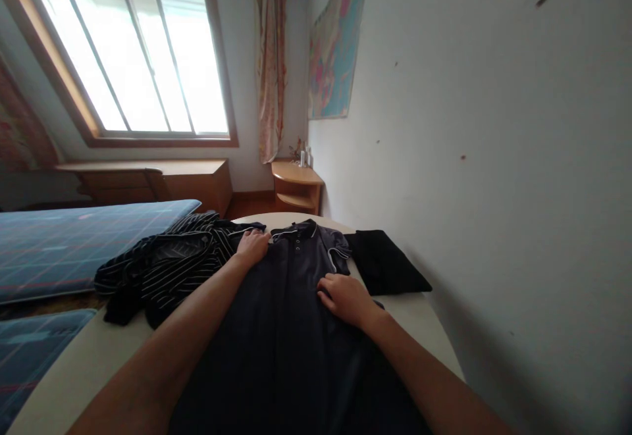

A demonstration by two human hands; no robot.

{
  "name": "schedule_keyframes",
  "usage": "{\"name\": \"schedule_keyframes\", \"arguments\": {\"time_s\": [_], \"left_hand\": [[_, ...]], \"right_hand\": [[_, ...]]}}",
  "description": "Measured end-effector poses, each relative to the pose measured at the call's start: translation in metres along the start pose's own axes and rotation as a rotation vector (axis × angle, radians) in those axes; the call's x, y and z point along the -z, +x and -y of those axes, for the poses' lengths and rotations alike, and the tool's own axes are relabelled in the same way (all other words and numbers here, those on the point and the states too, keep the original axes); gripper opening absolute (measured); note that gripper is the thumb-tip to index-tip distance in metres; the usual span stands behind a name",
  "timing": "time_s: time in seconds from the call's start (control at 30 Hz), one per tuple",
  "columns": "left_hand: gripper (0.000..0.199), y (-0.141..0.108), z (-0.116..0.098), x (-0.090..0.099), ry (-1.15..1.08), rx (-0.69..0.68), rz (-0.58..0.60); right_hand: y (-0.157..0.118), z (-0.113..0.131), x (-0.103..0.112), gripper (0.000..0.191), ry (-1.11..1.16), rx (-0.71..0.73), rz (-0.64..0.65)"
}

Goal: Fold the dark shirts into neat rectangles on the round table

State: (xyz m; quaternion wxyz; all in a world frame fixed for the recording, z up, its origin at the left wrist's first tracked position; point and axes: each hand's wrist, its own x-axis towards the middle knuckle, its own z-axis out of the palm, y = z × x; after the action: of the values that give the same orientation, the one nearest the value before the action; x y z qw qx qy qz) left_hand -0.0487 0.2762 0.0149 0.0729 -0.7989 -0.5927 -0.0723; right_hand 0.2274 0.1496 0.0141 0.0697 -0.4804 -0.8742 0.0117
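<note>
A dark polo shirt (pixel 296 330) with white trim on its collar and sleeves lies spread front up before me, its collar pointing away. My left hand (pixel 253 245) is at the shirt's left shoulder, beside the sleeve, with its fingers bent together on the cloth. Lower down on the opposite side, my right hand (pixel 345 298) rests palm down over the shirt's edge below the sleeve. Its fingers are loosely curved, with the thumb apart. A black striped garment (pixel 182 254) lies crumpled to the left of the shirt. Folded black cloth (pixel 388 260) lies to the right.
The clothes lie on a pale round-edged table (pixel 429 330). A blue plaid mattress (pixel 89 237) borders it on the left, and a white wall (pixel 494 224) rises close on the right. A wooden corner shelf (pixel 297 173) stands beyond, near a window (pixel 143 53).
</note>
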Motion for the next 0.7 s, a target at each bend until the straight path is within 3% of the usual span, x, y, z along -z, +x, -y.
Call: {"name": "schedule_keyframes", "arguments": {"time_s": [0.13, 0.27, 0.53, 0.6, 0.7], "left_hand": [[0.023, 0.015, 0.002, 0.0, 0.037, 0.015, 0.086], [0.021, 0.03, 0.012, 0.013, 0.07, 0.066, 0.124], [0.035, 0.038, 0.04, 0.049, 0.198, 0.394, -0.049], [0.036, 0.033, 0.035, 0.048, 0.215, 0.387, -0.076], [0.036, 0.019, 0.014, 0.039, 0.215, 0.273, -0.109]], "right_hand": [[-0.002, -0.006, -0.007, 0.019, 0.061, -0.006, -0.047], [-0.004, -0.011, -0.01, 0.018, 0.108, -0.022, -0.056], [-0.003, -0.011, -0.014, 0.021, 0.135, -0.036, -0.054], [-0.005, -0.009, -0.015, 0.023, 0.138, -0.029, -0.06], [-0.007, -0.008, -0.017, 0.029, 0.144, -0.013, -0.073]]}}
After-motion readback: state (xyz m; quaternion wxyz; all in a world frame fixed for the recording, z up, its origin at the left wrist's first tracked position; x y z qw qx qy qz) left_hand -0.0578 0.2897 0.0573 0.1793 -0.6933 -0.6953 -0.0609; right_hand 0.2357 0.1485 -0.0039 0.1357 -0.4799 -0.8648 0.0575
